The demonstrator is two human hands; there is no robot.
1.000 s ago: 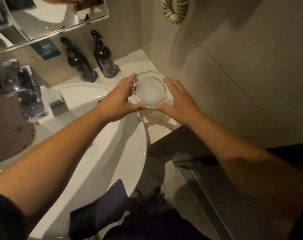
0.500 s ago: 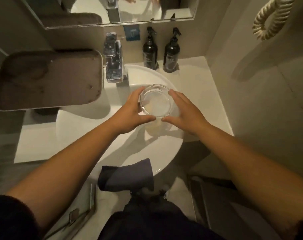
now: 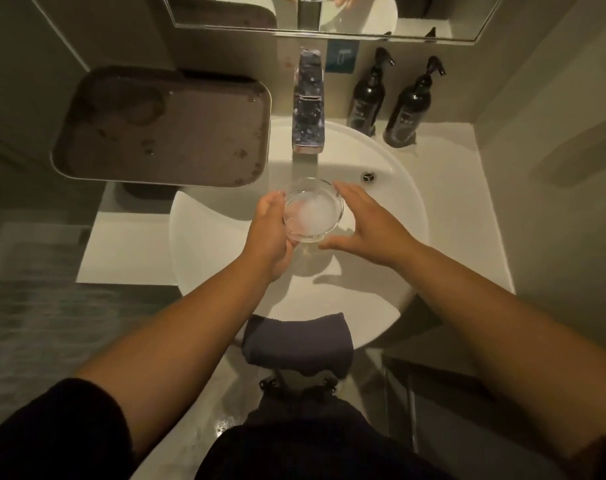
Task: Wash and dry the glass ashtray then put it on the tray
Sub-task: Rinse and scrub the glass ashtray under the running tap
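Now ashtray [image 3: 312, 211] sits under the faucet [image 3: 308, 109]; left grip [image 3: 270, 233] clamped, right [image 3: 370, 226] loosened

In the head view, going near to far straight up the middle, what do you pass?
dark folded cloth → glass ashtray, held between left hand and right hand → faucet → mirror

Bathroom, white basin [image 3: 391, 216], faucet [image 3: 308, 109], mirror [image 3: 329, 15] (dim light)

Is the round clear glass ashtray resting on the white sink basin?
Apart. The head view shows the round clear glass ashtray held up by the left hand, its shadow on the white sink basin below.
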